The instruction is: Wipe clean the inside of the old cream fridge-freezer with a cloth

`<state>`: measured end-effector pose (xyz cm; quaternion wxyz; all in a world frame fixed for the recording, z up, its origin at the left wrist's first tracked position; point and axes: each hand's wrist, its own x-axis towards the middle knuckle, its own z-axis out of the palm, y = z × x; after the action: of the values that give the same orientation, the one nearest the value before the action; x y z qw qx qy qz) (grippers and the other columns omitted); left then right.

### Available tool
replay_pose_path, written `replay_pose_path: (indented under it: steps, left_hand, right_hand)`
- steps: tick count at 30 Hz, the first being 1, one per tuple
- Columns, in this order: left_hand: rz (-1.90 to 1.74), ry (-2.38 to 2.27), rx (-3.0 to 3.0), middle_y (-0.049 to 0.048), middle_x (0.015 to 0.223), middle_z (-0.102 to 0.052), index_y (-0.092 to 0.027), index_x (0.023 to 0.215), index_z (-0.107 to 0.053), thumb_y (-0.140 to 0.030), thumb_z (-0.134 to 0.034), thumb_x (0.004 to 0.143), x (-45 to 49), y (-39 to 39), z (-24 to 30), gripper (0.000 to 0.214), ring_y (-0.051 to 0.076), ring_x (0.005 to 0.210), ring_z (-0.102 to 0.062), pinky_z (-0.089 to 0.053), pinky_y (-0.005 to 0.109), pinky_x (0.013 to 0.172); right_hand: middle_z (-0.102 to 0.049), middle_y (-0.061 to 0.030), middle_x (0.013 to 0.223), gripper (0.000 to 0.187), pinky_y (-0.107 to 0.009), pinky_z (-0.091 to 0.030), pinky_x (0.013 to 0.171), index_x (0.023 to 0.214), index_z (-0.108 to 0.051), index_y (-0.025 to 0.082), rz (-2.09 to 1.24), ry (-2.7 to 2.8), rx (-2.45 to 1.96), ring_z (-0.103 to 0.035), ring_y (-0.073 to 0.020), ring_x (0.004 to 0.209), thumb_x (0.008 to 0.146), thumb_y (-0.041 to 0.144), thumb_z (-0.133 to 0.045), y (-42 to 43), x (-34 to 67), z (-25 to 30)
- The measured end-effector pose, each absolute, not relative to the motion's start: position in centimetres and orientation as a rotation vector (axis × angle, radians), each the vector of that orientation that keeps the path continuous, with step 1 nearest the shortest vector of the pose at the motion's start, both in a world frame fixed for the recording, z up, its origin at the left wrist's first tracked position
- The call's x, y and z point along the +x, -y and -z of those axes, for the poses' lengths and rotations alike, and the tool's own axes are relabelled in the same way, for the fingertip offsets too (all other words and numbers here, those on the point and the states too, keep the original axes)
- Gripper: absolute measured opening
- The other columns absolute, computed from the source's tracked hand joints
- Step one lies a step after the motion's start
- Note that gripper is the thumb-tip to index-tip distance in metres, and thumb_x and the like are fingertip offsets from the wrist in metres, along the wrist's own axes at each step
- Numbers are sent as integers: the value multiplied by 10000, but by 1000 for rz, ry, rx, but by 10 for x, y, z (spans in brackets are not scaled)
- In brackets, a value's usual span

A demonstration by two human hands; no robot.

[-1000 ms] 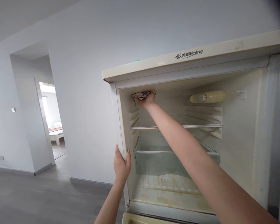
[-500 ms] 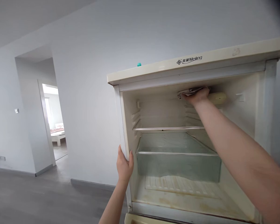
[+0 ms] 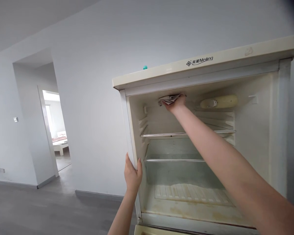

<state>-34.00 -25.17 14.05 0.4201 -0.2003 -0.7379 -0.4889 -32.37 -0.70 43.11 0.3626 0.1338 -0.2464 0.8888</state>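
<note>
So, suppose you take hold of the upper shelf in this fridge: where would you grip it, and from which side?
Probably the front edge of the upper shelf, from the open front of the fridge. That edge is thin and exposed; its ends lie close to the ribbed side walls. The stretch to the picture's left looks easiest; the right forearm covers part of the rest.

Inside a Meiling refrigerator [image 3: 166, 73], the right hand [image 3: 178, 104] carries a folded cloth [image 3: 168, 99] back leftward, leaving the yellowed oblong housing [image 3: 224, 101] (partly hidden a moment earlier) in plain view.
</note>
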Motion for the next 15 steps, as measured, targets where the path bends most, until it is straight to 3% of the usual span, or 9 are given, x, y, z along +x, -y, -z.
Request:
replay_pose_path:
  steps: [3,8,15]
  left_hand:
    - [1218,1901,-479,244,1346,-534,-125,1443,-245,-452,-454,886,-340,252,-141,679,287,1023,-657,-542,450,825]
    - [1187,1914,-465,248,1365,-516,-112,1439,-242,-457,-448,882,-338,252,-144,687,331,1218,-553,-512,480,903]
    - [1193,1948,-443,261,1319,-553,-100,1436,-251,-495,-439,875,-336,252,-145,711,297,926,-682,-549,460,765]
  right_hand:
    - [-645,-60,842,380,-470,-541,759,864,-568,245,-2386,726,402,-635,-210,868,875,350,-203,57,-336,-431]
    - [-610,-30,765,322,-411,-553,732,790,-537,248,-2568,645,437,-627,-180,808,889,373,-257,120,-343,-433]
    - [-595,-37,737,314,-435,-542,728,826,-541,244,-2520,623,393,-622,-192,786,863,309,-236,77,-330,-439]
